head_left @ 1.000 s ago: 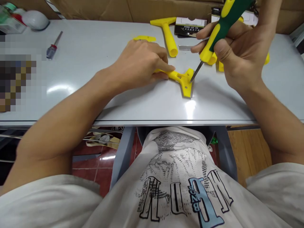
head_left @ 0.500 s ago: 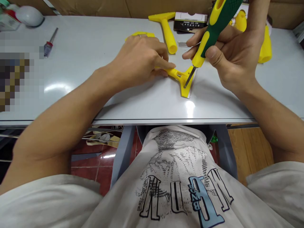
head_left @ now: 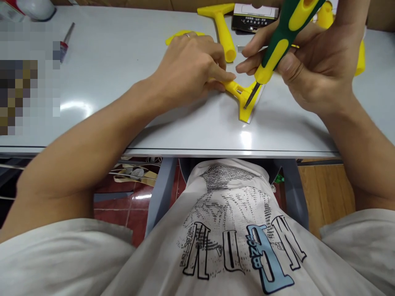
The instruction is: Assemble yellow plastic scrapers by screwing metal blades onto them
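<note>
My left hand (head_left: 197, 61) is closed around the handle of a yellow scraper (head_left: 245, 100), pressing it against the white table. The scraper's wide head points to the right, with a thin blade along its far edge. In my right hand (head_left: 317, 70) is a screwdriver (head_left: 274, 55) with a green and yellow handle, tilted with its tip down on a screw in the scraper's head. My thumb and fingers close around the lower part of that handle. Just beyond my hands lies a second yellow scraper part (head_left: 224, 35), T-shaped with a hollow handle end.
A black and white box (head_left: 254, 18) stands at the back. Another yellow piece (head_left: 182, 36) lies behind my left hand, and a small metal blade (head_left: 240, 49) near my right fingertips. Far left is a red-handled screwdriver (head_left: 65, 43). More yellow parts (head_left: 325, 15) sit behind my right hand.
The view has shifted slightly, so the table sits higher in it. The screwdriver's handle has turned and leans further right, its tip still on the same screw. My left hand keeps its grip.
</note>
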Demonstrator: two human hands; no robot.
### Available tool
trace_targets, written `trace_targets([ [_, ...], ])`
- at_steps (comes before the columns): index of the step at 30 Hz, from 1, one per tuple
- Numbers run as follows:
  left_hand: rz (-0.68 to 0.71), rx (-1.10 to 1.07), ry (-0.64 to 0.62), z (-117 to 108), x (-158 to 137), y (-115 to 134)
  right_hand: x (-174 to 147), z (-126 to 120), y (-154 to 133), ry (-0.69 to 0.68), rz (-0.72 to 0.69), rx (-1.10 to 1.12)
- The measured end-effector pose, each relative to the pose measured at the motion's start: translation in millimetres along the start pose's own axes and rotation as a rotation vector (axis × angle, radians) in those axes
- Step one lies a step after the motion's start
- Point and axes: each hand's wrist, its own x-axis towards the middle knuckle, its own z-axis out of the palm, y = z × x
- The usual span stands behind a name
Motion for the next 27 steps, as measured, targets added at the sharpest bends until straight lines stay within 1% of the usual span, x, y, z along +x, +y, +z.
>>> trace_targets([
  [3, -0.009, 0.014, -0.009, -1, 2, 4, 6, -1, -6, -0.061, 0.054, -0.032],
  [6, -0.004, 0.024, 0.004, -1, 2, 6, 6, -3, 1, -0.082, 0.091, -0.086],
  [9, 0.002, 0.024, 0.021, 1, 1, 6, 2, -3, 11, -0.002, 0.102, -0.054],
  [11, 0.010, 0.013, 0.029, 2, 1, 6, 0, -2, 12, 0.045, 0.150, -0.041],
  [16, -0.012, 0.013, 0.026, 2, 1, 8, 2, 1, -3, -0.020, 0.299, 0.050],
  [20, -0.069, -0.001, -0.028, -2, 2, 11, 8, 5, -5, 0.072, 0.366, 0.081],
  [21, -0.075, -0.005, -0.041, -4, 2, 11, 9, 6, -4, 0.083, 0.367, 0.086],
  [23, -0.069, -0.023, -0.071, -8, 2, 13, 9, 7, -2, 0.055, 0.343, 0.077],
  [25, -0.067, -0.037, -0.079, -12, 1, 14, 8, 7, -4, 0.023, 0.260, 0.046],
  [27, -0.057, -0.044, -0.074, -13, 0, 14, 7, 7, -7, 0.033, 0.208, 0.005],
])
